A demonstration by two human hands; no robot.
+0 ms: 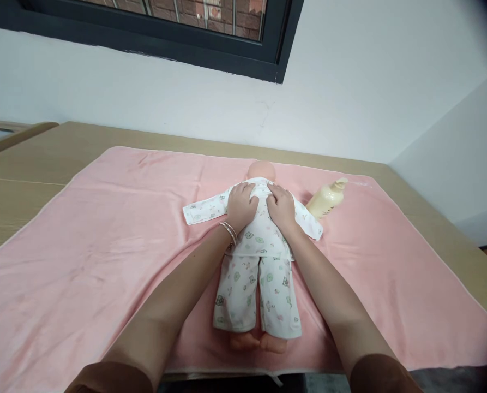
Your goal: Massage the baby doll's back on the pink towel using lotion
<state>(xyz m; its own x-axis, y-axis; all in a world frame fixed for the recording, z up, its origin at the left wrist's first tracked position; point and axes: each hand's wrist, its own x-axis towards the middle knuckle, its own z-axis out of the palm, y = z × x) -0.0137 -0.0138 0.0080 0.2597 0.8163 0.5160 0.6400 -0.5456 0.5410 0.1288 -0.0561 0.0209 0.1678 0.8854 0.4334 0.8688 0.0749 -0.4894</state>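
Note:
A baby doll [261, 171] lies stretched out with its bald head away from me and no face showing. It wears a white patterned top [262, 236] and matching trousers [237, 292], with its bare feet sticking out of the legs. My left hand [242, 206] lies flat on the left shoulder area of the top, fingers pointing toward the head. On the other shoulder rests my right hand [281, 206], likewise flat with its fingers extended. The doll's sleeves spread out to both sides. A cream-coloured pump bottle [326, 200] lies tilted beside the right sleeve.
Under the doll a pink blanket [104, 234] covers much of a wooden table [26, 169], with some folds on the left. Behind it rises a white wall [341, 93] with a dark window frame [282, 49] above. The blanket's near edge hangs at the table's front.

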